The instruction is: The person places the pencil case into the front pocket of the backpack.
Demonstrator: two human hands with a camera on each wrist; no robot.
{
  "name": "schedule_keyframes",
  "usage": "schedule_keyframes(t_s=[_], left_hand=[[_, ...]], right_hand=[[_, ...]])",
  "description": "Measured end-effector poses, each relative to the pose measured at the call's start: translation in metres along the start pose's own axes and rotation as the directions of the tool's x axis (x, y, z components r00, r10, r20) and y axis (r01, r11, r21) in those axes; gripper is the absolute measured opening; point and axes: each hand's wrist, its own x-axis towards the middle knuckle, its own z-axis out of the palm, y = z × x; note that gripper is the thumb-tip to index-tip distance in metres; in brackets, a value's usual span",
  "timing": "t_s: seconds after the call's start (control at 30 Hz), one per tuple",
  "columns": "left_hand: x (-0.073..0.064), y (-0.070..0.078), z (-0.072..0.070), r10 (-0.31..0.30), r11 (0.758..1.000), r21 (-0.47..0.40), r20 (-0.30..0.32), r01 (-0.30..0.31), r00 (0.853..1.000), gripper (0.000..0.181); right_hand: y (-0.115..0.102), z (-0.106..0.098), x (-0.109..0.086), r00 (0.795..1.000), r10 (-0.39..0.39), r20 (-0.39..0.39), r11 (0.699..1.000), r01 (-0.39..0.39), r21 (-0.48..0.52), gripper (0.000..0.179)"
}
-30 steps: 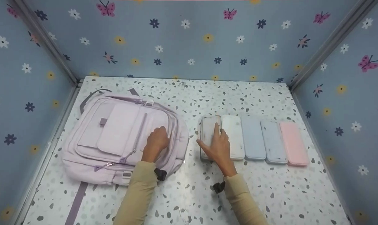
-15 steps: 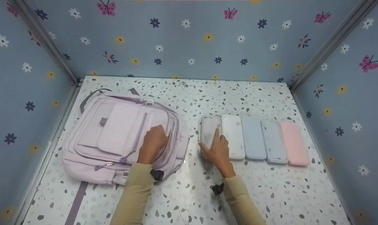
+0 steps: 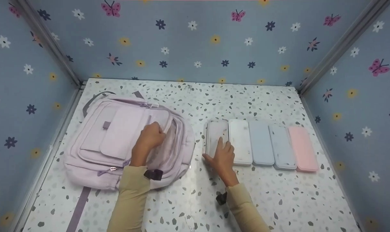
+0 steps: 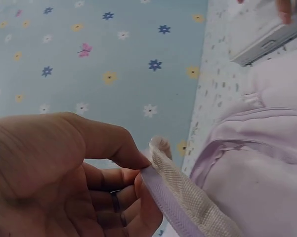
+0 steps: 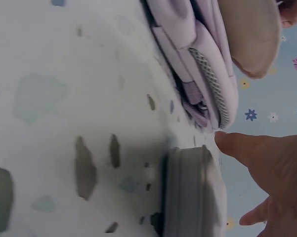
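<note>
Backpack (image 3: 119,132), front pocket (image 3: 162,154) gaping, cases (image 3: 262,141) beside

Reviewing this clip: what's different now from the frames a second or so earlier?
The left hand, its grip on the pocket edge, has moved leftward and slightly away from the person, drawing the pocket wider open. The right hand has slid a little toward the person, over the leftmost case. The backpack's body and all five cases stayed put.
</note>
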Motion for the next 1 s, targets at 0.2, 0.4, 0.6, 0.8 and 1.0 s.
schedule_keyframes(t_s=[0.2,0.4,0.6,0.8,1.0], left_hand=[[-0.001,0.0,-0.018,-0.016,1.0,0.0,-0.002,0.016,1.0,0.016],[-0.003,0.001,-0.036,-0.027,0.999,-0.017,0.006,0.027,1.0,0.024],[-0.007,0.002,-0.056,-0.079,0.995,-0.061,0.025,0.08,0.997,0.032],[-0.011,-0.002,-0.072,-0.08,0.995,-0.064,0.037,0.082,0.996,0.033],[-0.013,-0.007,-0.084,-0.105,0.991,-0.074,0.043,0.108,0.994,0.033]], right_hand=[[0.003,0.007,-0.004,1.0,-0.023,0.0,1.0,0.023,0.006,0.103],[0.007,0.007,-0.007,0.994,-0.11,-0.011,0.993,0.11,0.036,0.103],[0.006,0.008,-0.013,0.991,-0.129,0.021,0.991,0.128,0.051,0.102],[0.001,0.009,-0.021,0.998,-0.057,0.014,0.995,0.056,0.077,0.101],[-0.001,0.011,-0.025,1.0,-0.024,0.014,0.998,0.023,0.061,0.097]])
